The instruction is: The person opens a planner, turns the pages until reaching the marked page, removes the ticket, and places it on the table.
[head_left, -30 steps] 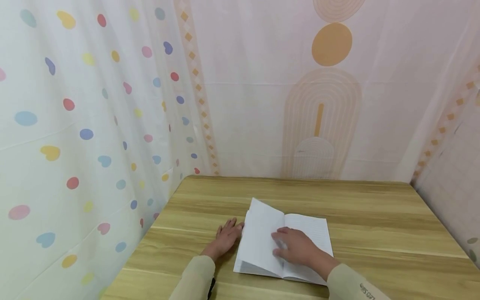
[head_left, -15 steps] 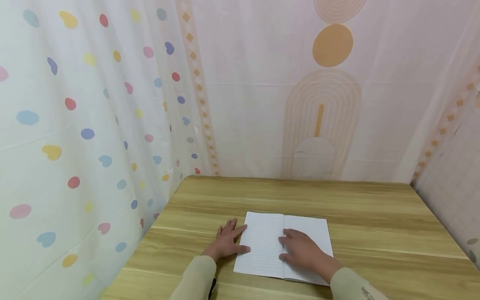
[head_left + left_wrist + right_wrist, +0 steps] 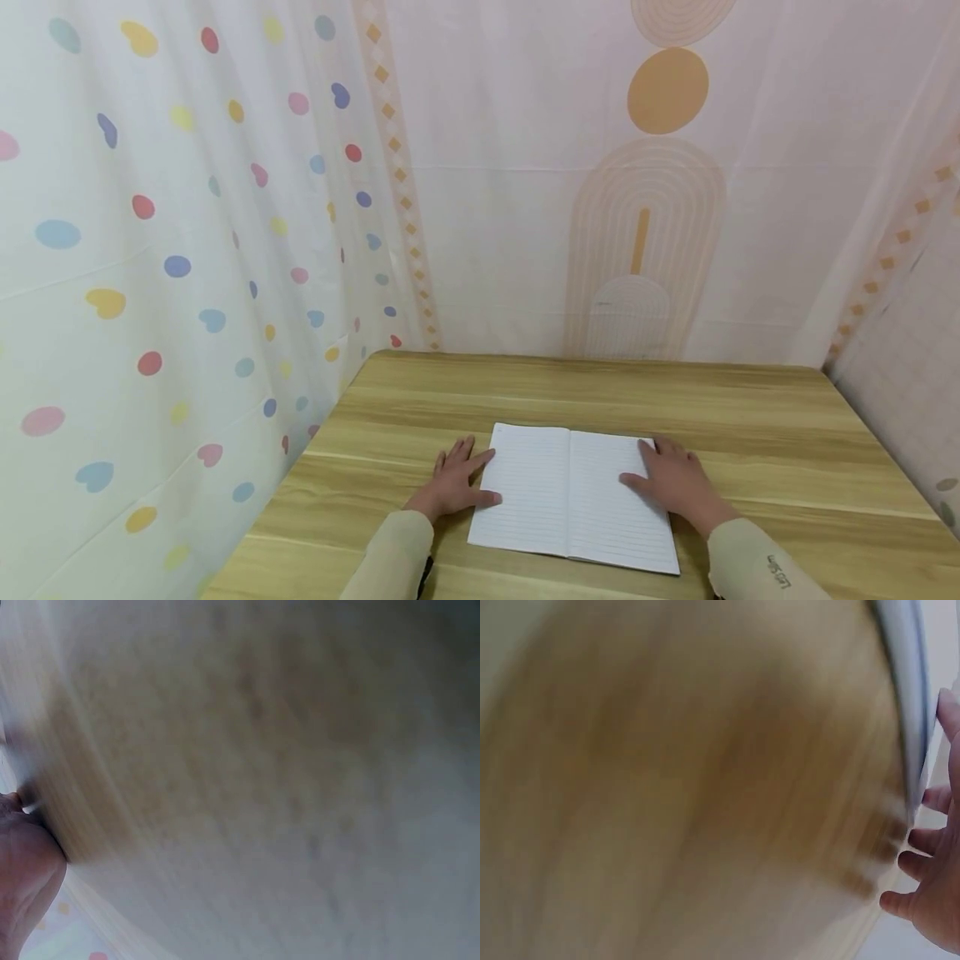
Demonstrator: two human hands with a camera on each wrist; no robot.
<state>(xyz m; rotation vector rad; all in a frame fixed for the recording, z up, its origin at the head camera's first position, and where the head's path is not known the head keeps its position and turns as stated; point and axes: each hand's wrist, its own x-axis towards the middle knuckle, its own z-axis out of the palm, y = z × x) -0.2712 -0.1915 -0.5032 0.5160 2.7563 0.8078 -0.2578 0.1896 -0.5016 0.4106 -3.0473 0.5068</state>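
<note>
A notebook (image 3: 532, 492) with white lined pages lies open and flat on the wooden table. At its left edge my left hand (image 3: 453, 485) rests with fingers spread, the thumb and index fingertip on the left page and the other fingers on the table. My right hand (image 3: 677, 482) lies over the far right corner, its thumb and index finger on the right page and the rest beyond the edge. In the right wrist view the notebook's edge (image 3: 911, 697) shows beside the fingers of that hand. The left wrist view catches only part of the left hand (image 3: 26, 877).
The wood-grain table (image 3: 765, 433) extends around the notebook on all sides. A curtain with coloured dots (image 3: 180, 267) hangs along the left, and a pale patterned curtain (image 3: 495, 250) hangs behind the far edge.
Raised pages on the left have come down flat. My right hand has moved from the centre fold to the right edge. My left thumb has come onto the left page.
</note>
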